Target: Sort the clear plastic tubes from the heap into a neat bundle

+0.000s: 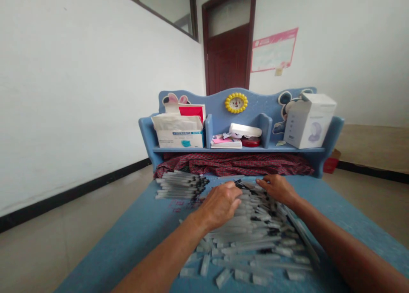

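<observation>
Left hand (pixel 221 204), right hand (pixel 280 189) at loose pens (pixel 251 222), can't tell if grasping. Aligned pens (pixel 179 185) left of both grips, likely for order.

The blue table (pixel 134 237) bears scattered pen parts (pixel 252 233), aligned pens (pixel 179 186), checked cloth (pixel 230 163).

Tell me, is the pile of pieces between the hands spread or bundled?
Spread: the pile lies loosely across the blue table, its nearest pieces at varied angles.

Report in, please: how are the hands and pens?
Left hand, right hand: at loose pens, grip unclear. Stacked pens: left side. Bunched cloth: behind both piles.
</observation>
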The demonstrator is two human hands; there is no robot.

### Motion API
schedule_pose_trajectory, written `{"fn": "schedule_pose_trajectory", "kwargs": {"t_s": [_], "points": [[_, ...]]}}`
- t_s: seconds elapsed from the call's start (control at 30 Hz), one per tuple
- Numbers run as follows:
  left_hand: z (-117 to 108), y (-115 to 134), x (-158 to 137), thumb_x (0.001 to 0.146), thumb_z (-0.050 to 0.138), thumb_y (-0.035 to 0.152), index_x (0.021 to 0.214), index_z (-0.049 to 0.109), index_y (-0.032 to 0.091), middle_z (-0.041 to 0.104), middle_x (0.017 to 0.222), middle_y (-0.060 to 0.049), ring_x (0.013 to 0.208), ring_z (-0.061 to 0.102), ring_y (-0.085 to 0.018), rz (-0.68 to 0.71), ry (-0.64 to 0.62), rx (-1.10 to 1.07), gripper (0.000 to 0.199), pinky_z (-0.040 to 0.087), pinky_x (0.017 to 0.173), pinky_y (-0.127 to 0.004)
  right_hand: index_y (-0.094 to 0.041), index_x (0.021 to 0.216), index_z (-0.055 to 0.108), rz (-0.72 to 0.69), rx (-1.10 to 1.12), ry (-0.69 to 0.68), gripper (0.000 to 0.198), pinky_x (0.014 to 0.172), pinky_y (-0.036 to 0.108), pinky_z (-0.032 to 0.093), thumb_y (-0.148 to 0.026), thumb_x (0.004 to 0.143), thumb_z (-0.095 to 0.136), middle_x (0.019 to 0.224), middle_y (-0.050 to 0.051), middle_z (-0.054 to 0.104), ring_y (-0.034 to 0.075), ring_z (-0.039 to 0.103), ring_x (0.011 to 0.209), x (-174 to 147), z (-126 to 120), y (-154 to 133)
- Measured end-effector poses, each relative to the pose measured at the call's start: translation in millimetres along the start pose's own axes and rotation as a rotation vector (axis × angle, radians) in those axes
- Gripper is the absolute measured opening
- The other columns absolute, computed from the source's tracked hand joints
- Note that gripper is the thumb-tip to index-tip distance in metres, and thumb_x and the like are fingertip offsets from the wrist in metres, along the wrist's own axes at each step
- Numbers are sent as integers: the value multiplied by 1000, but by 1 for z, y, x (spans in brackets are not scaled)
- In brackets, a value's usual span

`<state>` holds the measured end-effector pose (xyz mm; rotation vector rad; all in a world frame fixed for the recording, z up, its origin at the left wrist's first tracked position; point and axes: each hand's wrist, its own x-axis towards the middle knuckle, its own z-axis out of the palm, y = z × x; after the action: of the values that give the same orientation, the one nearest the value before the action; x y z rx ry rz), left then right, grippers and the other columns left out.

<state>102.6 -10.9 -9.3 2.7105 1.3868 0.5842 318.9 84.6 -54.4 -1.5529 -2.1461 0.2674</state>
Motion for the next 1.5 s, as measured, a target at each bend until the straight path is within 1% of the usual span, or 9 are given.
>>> {"fn": "schedule_pose_trajectory", "kwargs": {"t_s": [0.27, 0.47, 0.67, 0.87, 1.0, 1.13, 1.3, 1.4, 1.5], "points": [[4, -2, -8, 83, 52, 18, 81, 61, 17, 57, 83, -6, 79, 56, -19, 12, 8, 19, 10, 42, 71, -26, -17, 62, 64, -30, 25, 94, 42, 51, 23, 27, -46, 84, 41, 53, 1, 54, 12, 44, 52, -13, -3, -5], [-1, -9, -9, 76, 61, 20, 93, 65, 17, 60, 90, -7, 84, 58, -20, 44, 70, -133, 17, 43, 77, -27, -17, 58, 62, -36, 67, 134, 42, 49, 23, 26, -45, 82, 42, 50, 0, 48, 12, 41, 50, -17, -1, 2], [-23, -37, -10, 73, 60, 21, 85, 69, 19, 64, 80, -4, 67, 58, -16, -158, 159, -163, 14, 41, 65, -24, -16, 60, 63, -34, 120, 157, 42, 48, 23, 26, -45, 83, 42, 48, -1, 44, 11, 41, 48, -21, -3, 0], [-40, -71, -21, 66, 60, 15, 59, 62, 18, 56, 55, 1, 55, 51, -14, -379, 36, 13, 8, 30, 54, -23, -16, 65, 64, -152, 179, 187, 42, 49, 24, 30, -46, 84, 43, 50, 0, 51, 12, 46, 49, -36, -13, -18], [-46, -87, -28, 63, 57, 9, 53, 57, 18, 53, 51, 1, 54, 50, -15, -486, -25, 142, 13, 26, 53, -25, -18, 81, 66, -451, 156, 83, 34, 50, 24, 32, -45, 86, 46, 53, 0, 58, 11, 49, 45, -64, -19, -49], [-51, -96, -35, 61, 56, 3, 55, 58, 18, 59, 59, -2, 64, 56, -18, -571, -110, 255, 16, 31, 57, -25, -18, 78, 63, -693, -11, 62, 32, 52, 27, 31, -38, 91, 41, 57, 2, 60, 13, 54, 50, -79, -13, -63], [-49, -98, -40, 77, 62, 14, 80, 64, 15, 64, 85, -7, 85, 60, -20, -648, -277, 335, 4, 45, 73, -31, -20, 66, 58, -580, -31, 149, 35, 49, 26, 30, -34, 92, 39, 51, 0, 58, 11, 52, 43, -68, 1, -47], [-46, -95, -40, 88, 54, 30, 109, 56, 14, 59, 108, -7, 94, 59, -19, -692, -397, 354, 26, 50, 80, -39, -20, 65, 58, -540, 2, 163, 35, 49, 25, 30, -34, 91, 40, 49, -1, 56, 11, 51, 42, -62, 5, -39], [-44, -91, -38, 89, 53, 31, 115, 53, 15, 56, 115, -9, 97, 58, -21, -726, -488, 373, 31, 50, 81, -41, -20, 67, 59, -557, 36, 173, 34, 48, 25, 30, -34, 91, 40, 49, -2, 56, 10, 52, 42, -63, 5, -39]]}}
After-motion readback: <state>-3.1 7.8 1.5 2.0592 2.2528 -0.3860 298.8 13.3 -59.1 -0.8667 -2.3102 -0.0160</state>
